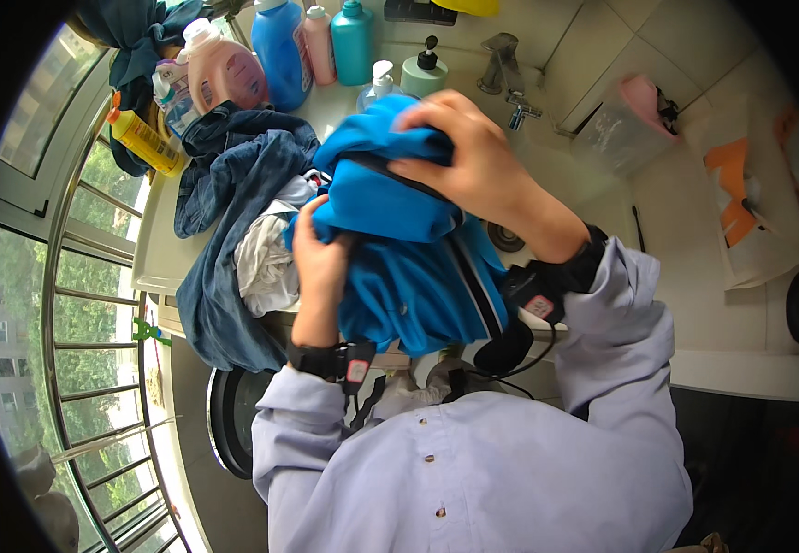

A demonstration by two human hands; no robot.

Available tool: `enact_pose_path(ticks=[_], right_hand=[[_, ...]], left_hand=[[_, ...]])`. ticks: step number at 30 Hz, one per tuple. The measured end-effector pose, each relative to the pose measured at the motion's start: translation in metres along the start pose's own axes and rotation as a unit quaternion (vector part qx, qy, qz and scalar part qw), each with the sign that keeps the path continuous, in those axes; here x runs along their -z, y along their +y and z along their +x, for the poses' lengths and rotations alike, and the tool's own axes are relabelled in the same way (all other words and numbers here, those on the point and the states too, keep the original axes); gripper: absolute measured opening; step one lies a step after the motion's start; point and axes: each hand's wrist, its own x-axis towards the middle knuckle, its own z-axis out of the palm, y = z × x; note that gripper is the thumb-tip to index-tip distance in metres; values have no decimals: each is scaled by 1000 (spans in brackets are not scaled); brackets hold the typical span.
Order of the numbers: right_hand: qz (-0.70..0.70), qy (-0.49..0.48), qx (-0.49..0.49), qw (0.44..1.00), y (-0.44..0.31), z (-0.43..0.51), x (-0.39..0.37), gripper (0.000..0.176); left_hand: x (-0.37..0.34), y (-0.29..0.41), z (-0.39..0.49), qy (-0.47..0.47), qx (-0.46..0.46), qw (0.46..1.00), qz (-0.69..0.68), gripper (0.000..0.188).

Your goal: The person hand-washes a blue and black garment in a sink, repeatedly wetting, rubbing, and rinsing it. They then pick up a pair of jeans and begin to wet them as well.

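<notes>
A bright blue garment (399,290) with a dark stripe edged in white is bunched up between my hands. My right hand (468,155) grips its upper part, fingers over a fold and thumb beneath. At the lower left, my left hand (322,266) holds the cloth, partly covered by it. Beside my left hand sits a crumpled white cloth (268,263). Dark blue denim clothing (226,276) lies left of that and hangs over the counter's front edge. A dark rounded item (504,351) shows below the blue garment; what it is I cannot tell.
Detergent bottles, among them a blue bottle (282,55) and a pink jug (226,69), stand behind the clothes. The faucet (501,66) rises over the sink, whose drain (505,236) is partly hidden. A clear plastic container (620,131) stands right. Window rails (98,298) line the left.
</notes>
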Motion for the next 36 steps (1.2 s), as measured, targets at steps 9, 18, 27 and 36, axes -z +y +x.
enact_pose_path(ticks=[9,18,27,36], right_hand=[[5,-345,-270,899,29,-150,-8,115],[-109,-209,-235,943,28,-149,-39,65],[148,45,-276,949,55,-160,-19,28],[248,113,-343,899,69,-154,-19,24]], left_hand=[[39,-6,7,54,-74,940,330,51],[27,-3,-10,-25,184,983,-8,52],[-14,19,-87,-143,239,956,-92,64],[-47,19,-117,27,60,998,26,74]])
